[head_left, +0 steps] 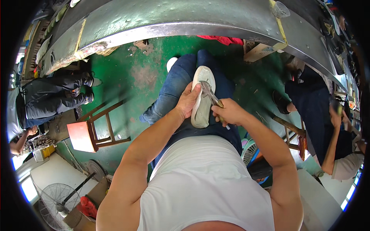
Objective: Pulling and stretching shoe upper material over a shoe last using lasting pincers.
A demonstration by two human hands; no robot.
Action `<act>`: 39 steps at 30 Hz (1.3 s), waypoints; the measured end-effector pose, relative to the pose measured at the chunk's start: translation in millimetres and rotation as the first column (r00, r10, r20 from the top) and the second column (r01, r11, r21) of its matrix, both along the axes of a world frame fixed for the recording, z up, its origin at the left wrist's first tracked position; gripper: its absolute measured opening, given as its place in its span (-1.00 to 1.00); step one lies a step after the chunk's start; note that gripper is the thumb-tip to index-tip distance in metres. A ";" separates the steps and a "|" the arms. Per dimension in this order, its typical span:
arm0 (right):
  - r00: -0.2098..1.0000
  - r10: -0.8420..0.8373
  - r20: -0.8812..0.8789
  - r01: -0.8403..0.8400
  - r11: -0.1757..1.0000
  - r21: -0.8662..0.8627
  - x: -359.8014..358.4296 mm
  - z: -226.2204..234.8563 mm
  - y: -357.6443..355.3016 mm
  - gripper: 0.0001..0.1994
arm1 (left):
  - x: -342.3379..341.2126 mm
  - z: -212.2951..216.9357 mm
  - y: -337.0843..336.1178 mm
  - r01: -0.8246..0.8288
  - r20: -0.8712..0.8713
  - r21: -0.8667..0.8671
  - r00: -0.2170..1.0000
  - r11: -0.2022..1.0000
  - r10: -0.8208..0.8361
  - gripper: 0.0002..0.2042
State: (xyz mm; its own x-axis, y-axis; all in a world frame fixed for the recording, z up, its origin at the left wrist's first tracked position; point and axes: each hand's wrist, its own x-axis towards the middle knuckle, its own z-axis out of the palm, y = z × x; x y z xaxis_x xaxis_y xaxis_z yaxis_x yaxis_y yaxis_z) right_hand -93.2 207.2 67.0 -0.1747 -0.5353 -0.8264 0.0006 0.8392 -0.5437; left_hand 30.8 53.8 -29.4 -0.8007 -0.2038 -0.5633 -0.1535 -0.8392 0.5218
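A pale grey shoe (201, 114) with a white sole edge lies lengthwise over my lap, its toe pointing away from me. My left hand (187, 101) is closed around the shoe's left side, thumb on top near the middle. In my right hand (230, 112) is a pair of metal pliers (208, 92), gripped by the handles. The head of the pliers rests against the upper of the shoe, close to my left thumb. Whether the jaws pinch the material is too small to tell.
A metal-topped workbench (173, 17) spans the far side, with a clear plastic cup (280, 10) on it. Wooden stools (83, 136) stand on the green floor. People sit at left (50, 96) and right (314, 111). A wire-caged fan (58, 206) is at lower left.
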 end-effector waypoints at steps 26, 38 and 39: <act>0.862 0.091 -0.499 -0.316 0.866 -0.387 -45.9 -10.4 -4.3 -0.54 | -24.2 24.2 -8.4 0.406 0.385 -0.394 0.888 0.825 -0.253 -0.41; 0.844 0.406 -0.351 -0.498 0.835 -0.233 -24.9 10.7 50.0 -0.70 | -23.6 25.2 -26.8 0.499 0.269 -0.121 0.849 0.858 -0.455 -0.35; 0.847 0.402 -0.348 -0.494 0.837 -0.234 -17.4 2.6 51.0 -0.70 | -23.4 19.2 -26.7 0.503 0.289 -0.126 0.843 0.855 -0.453 -0.34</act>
State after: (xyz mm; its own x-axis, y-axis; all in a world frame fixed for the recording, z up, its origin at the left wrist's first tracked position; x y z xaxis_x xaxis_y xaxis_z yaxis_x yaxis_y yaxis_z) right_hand -110.6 258.2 69.6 -0.0468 -0.8242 -0.5643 -0.5216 0.5020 -0.6899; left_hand 7.4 27.1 -10.2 -0.6707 0.0472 -0.7402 -0.6504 -0.5171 0.5564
